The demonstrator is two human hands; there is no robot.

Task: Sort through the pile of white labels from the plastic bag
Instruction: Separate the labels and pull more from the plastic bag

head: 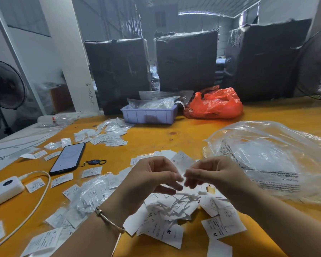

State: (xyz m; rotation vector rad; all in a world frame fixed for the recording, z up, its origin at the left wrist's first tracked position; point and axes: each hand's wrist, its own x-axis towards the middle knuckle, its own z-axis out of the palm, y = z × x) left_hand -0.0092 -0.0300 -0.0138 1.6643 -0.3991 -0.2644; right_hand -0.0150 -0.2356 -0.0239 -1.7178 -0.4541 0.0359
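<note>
A white power bank [3, 190] and a phone [68, 157] lie near the table's [156, 138] left edge; bare orange wood opens beyond the pile of white labels [167, 210]. Above the pile, left hand [152, 180] and right hand [215, 177] meet, fingers curled, pinching one label [182, 161]. The clear plastic bag [271, 160] lies right.

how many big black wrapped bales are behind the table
3. One stands at the left behind the lilac tray, one in the middle, one at the right behind the orange bag. More may be hidden behind them.
</note>
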